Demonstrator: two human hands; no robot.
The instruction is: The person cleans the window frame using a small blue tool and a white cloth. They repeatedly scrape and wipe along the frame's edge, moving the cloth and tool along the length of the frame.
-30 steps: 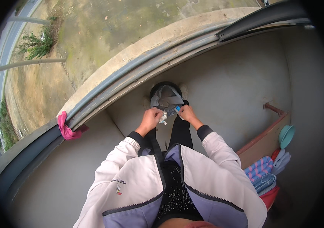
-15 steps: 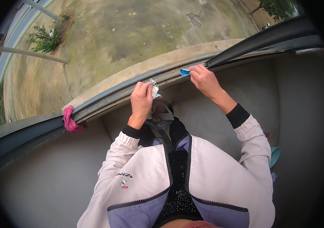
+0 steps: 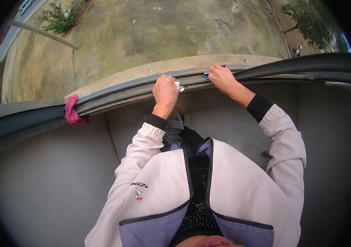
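Observation:
My left hand is closed around a crumpled silvery-white wrapper, which pokes out beside its fingers at the window track. A little farther to the right, my right hand pinches a small flat blue piece. Its exact kind is hidden by the fingers. That hand is over the same track, close to the end of a dark window frame bar. The two hands are apart.
A pink cloth is wrapped over the frame on the left. Beyond the concrete ledge lies open ground far below, with a bush and a tree. A grey wall runs below the track.
The view has tilted and shifted. My left hand has come forward onto the track with the wrapper, now more hidden in its fist. My right hand still grips the blue piece, turned to another angle.

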